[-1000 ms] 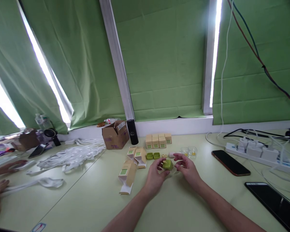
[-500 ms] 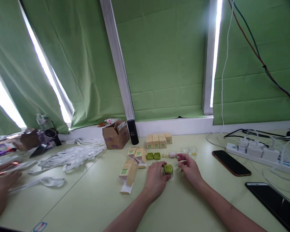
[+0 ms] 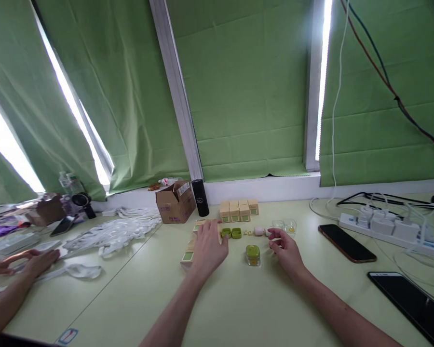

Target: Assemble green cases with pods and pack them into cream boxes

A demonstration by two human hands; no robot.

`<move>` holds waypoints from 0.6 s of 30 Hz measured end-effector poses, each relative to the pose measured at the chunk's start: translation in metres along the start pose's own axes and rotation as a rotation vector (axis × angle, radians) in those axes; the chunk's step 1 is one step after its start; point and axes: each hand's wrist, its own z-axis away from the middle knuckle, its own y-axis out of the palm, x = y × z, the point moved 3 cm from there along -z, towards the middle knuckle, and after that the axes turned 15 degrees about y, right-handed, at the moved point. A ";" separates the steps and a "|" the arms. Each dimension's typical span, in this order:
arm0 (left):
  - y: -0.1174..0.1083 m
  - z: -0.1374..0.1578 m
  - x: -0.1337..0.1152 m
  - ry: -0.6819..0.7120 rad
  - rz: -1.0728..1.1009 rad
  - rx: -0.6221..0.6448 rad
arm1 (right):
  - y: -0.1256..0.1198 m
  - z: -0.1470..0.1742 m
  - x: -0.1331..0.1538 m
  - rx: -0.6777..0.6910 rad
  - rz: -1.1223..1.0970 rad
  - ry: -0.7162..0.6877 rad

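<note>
Green-lidded, clear square jar [image 3: 253,255] stands upright between the hands, well in from the far edge of the pale green tabletop [image 3: 238,308], a hint of yellow inside. Toward that edge, the brown cardboard box [image 3: 171,211] hides its contents; its purple print is too small to read. Left hand [image 3: 208,246], palm down, partly covers beige paper cartons with green labels [image 3: 188,257]; its grip is hidden. Right hand [image 3: 285,250] curls loosely near a pale pink cylinder [image 3: 259,231]; whether it holds anything is unclear.
</note>
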 end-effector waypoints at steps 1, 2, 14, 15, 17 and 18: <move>-0.007 0.001 0.007 -0.015 -0.077 0.029 | 0.000 0.001 0.000 -0.006 0.003 -0.001; -0.012 0.003 0.015 -0.031 -0.158 0.070 | 0.000 0.001 0.001 -0.012 0.006 -0.003; -0.010 0.044 0.071 -0.333 -0.273 0.472 | 0.002 0.009 0.004 -0.031 0.042 -0.044; -0.010 0.045 0.069 -0.336 -0.277 0.480 | 0.002 0.010 0.005 -0.030 0.045 -0.047; -0.012 0.048 0.064 -0.335 -0.288 0.487 | 0.002 0.011 0.007 -0.032 0.055 -0.056; -0.014 0.049 0.061 -0.327 -0.294 0.485 | 0.002 0.012 0.008 -0.031 0.064 -0.061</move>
